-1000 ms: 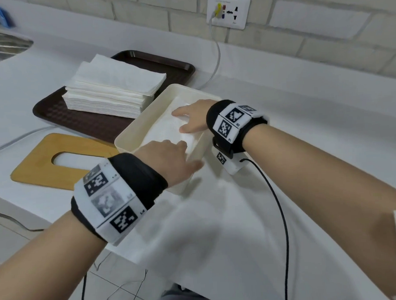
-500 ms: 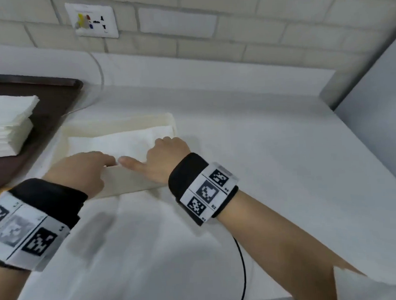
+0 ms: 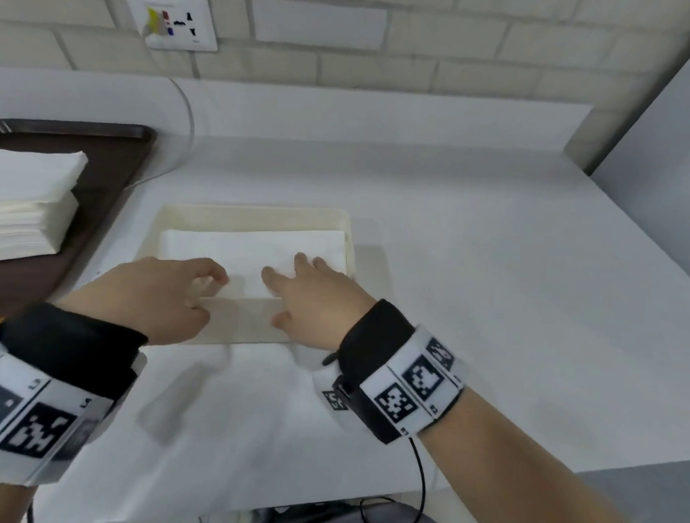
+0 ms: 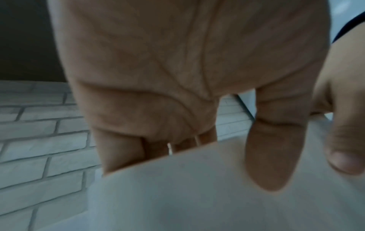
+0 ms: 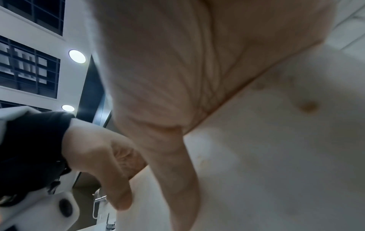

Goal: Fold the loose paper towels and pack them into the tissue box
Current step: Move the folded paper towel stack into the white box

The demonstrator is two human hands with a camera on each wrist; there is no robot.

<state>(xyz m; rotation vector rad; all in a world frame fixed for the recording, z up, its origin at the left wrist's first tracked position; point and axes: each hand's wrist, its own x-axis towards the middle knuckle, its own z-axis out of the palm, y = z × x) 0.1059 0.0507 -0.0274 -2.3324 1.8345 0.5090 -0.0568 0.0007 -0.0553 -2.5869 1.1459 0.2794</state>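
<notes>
White countertop (image 3: pixel 474 275) is occupied by the open tissue box (image 3: pixel 250 216), in which a folded paper towel (image 3: pixel 256 249) is pressed flat by the straight fingers of the right hand (image 3: pixel 309 298) while the near wall is pinched by the left hand (image 3: pixel 151 297); uneven release could let the fold spring up or the box tip; a stack of paper towels (image 3: pixel 20 204) is kept on a brown tray (image 3: pixel 105 161)

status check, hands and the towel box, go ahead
Left hand grips tissue box near wall, thumb outside. Right hand fingers flat on folded towel inside box. Towel stack waiting on brown tray. Nothing blocking.
</notes>
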